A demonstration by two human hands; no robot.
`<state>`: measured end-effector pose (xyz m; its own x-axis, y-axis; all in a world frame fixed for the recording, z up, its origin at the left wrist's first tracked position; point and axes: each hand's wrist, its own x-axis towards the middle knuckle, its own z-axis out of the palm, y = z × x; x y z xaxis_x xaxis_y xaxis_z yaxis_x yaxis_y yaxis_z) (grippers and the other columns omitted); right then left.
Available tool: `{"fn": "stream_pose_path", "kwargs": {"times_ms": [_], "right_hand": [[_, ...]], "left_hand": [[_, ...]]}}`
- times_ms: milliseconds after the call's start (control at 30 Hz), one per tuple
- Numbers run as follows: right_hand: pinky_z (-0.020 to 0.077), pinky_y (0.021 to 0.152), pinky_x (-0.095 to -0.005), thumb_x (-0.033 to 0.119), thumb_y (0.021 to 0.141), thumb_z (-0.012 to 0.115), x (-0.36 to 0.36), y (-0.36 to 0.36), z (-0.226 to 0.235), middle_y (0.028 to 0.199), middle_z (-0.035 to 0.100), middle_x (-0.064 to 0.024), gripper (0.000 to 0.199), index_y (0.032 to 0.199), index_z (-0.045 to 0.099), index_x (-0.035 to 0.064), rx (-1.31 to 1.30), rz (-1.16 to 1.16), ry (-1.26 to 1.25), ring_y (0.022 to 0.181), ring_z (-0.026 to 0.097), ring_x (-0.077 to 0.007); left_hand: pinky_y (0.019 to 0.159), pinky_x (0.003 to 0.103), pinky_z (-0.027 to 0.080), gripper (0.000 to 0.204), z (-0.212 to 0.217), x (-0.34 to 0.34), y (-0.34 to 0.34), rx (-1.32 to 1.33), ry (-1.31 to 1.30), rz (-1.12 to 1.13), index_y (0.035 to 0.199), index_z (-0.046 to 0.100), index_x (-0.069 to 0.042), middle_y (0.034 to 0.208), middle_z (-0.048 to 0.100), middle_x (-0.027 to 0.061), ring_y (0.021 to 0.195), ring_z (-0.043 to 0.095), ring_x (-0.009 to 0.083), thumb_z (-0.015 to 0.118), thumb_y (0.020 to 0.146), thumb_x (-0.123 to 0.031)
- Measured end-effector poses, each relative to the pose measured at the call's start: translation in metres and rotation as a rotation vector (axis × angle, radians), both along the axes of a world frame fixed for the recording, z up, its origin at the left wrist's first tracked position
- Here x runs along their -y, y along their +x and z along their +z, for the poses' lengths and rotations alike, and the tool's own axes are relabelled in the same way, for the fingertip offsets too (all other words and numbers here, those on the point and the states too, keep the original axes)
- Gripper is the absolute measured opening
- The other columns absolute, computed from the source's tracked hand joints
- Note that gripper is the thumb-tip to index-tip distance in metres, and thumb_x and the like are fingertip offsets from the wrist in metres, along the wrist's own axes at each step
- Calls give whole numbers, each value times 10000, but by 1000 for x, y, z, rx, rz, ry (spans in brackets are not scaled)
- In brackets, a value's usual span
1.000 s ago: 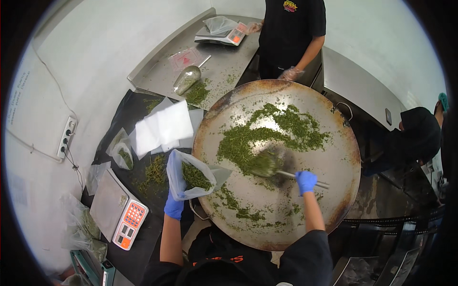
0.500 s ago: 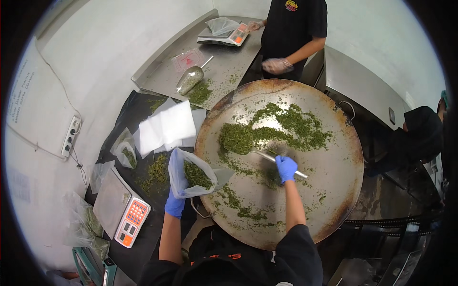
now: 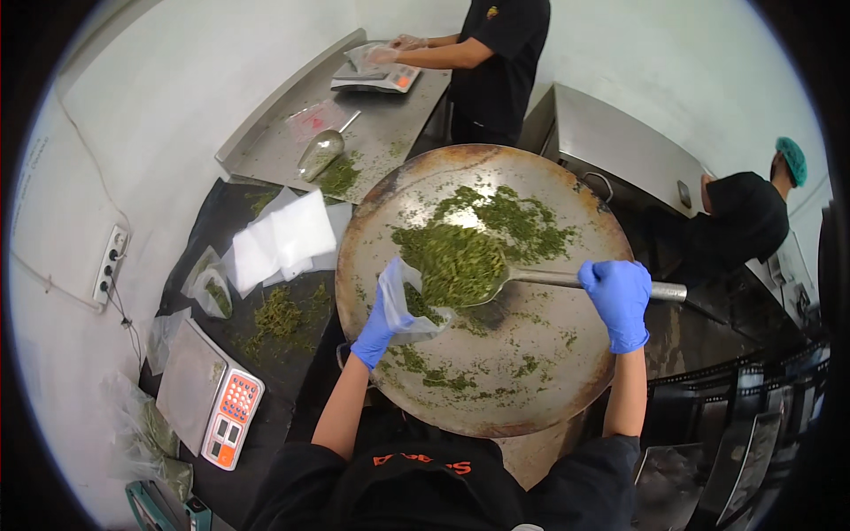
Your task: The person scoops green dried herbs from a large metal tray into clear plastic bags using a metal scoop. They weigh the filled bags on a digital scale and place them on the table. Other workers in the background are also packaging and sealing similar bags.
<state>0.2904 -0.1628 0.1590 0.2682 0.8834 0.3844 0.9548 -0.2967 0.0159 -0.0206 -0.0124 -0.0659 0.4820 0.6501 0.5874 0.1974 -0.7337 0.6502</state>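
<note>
My left hand (image 3: 376, 327), in a blue glove, grips a translucent plastic bag (image 3: 423, 332) with its mouth held open above the wide round metal pan (image 3: 549, 389). Some chopped green leaves show inside the bag. In a blue glove too, my right hand (image 3: 617, 303) is closed round the handle of a long metal ladle (image 3: 542, 278). A large heap of chopped green leaves (image 3: 465, 261) covers the ladle's bowl, which is raised over the pan beside the bag's mouth. More leaves (image 3: 522, 221) lie scattered across the pan.
On the dark table at left are white plastic sheets (image 3: 297, 232), a scale (image 3: 232, 411), a small bag of leaves (image 3: 211, 288) and spilled leaves (image 3: 279, 314). A metal scoop (image 3: 320, 156) lies on the back counter (image 3: 390, 115). One person (image 3: 496, 71) stands behind the pan, another (image 3: 744, 212) at right.
My right hand has moved right and up, lifting the ladle with a heap of leaves. My left hand has brought the bag rightward over the pan. The person behind now handles a bag at the scale.
</note>
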Motion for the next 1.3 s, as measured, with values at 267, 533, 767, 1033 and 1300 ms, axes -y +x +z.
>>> {"fn": "stream_pose_path", "kwargs": {"times_ms": [267, 533, 767, 1033, 1300], "right_hand": [[334, 672, -359, 175, 681, 547, 10, -67, 77, 491, 514, -58, 128, 554, 553, 187, 433, 191, -110, 482, 539, -205], [338, 606, -357, 196, 749, 511, 22, -55, 101, 427, 465, -76, 294, 460, 516, 144, 511, 103, 8, 413, 469, -239], [314, 627, -368, 222, 716, 515, 1, 35, -55, 536, 565, -103, 236, 522, 607, 125, 289, -45, -178, 477, 532, -247], [414, 668, -369, 385, 791, 436, 16, 37, -288, 733, 648, -73, 327, 730, 682, 177, -188, -281, -606, 693, 624, -246], [400, 727, -397, 401, 832, 367, 8, 6, -377, 849, 651, -88, 391, 871, 668, 155, -274, -193, -737, 801, 622, -241]], "left_hand": [[1052, 370, 184, 1081, -14, 2, 38, 102, -121, -173, 1367, 127, -11, 1386, 203, 167, 1283, 219, 298, 733, 604, -480], [1053, 352, 188, 1121, -2, 7, 38, 125, 30, -166, 1358, 161, -5, 1388, 206, 149, 1273, 242, 270, 788, 533, -433], [1069, 343, 152, 1205, -6, 14, 14, 405, -727, -195, 1375, 130, -26, 1404, 197, 125, 1292, 217, 240, 815, 473, -439], [1072, 339, 139, 1214, 11, 22, -20, 315, -636, -119, 1379, 117, -33, 1415, 178, 115, 1302, 193, 230, 813, 474, -444], [1075, 335, 127, 1222, 36, 34, -23, 99, -488, -158, 1384, 104, -40, 1425, 159, 105, 1312, 169, 221, 812, 476, -448]]}}
